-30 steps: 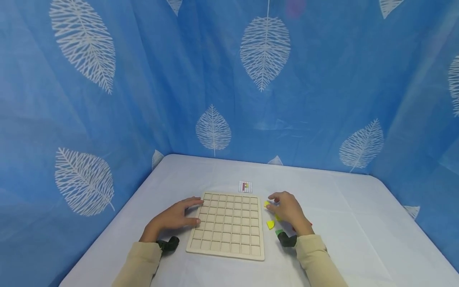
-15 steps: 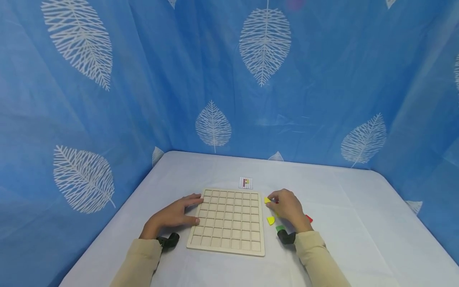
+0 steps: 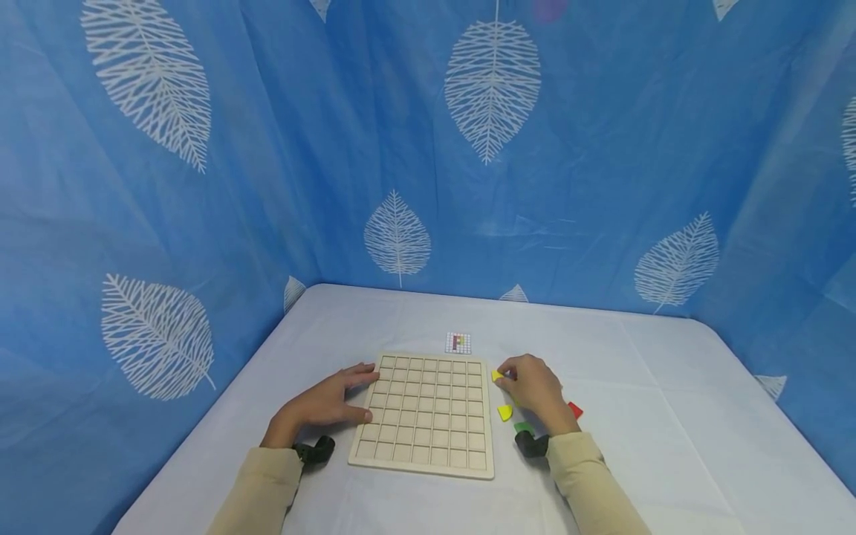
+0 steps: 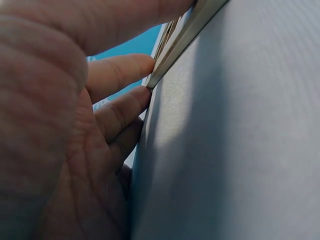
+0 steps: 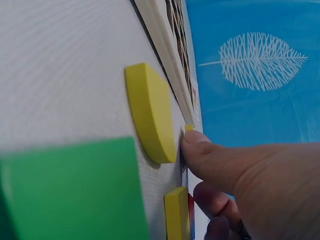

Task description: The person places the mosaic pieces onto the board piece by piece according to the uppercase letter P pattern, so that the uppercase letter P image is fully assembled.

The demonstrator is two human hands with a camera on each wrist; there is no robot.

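On the table lies a pale wooden board (image 3: 421, 416) with a grid of square recesses. My left hand (image 3: 328, 397) rests at its left edge, fingers spread and touching the side; in the left wrist view, fingertips meet the board's rim (image 4: 175, 47). Just right of the board, my right hand (image 3: 535, 386) pinches a small yellow piece (image 3: 496, 376) by thumb and forefinger. The right wrist view shows the thumb on that piece (image 5: 189, 127), with the forefinger hidden. Nearby lie a rounded yellow piece (image 3: 504, 412) and a green piece (image 3: 524, 428).
A small printed grid card (image 3: 458, 342) with a red and yellow pattern lies beyond the board. A red piece (image 3: 575, 410) sits right of my right wrist. Another yellow piece (image 5: 176, 212) lies under the right hand. A blue leaf-patterned curtain (image 3: 495, 223) surrounds the table.
My right thumb and forefinger have closed in on the small yellow piece beside the board. The left hand stays at the board's edge. The head view shifts slightly.
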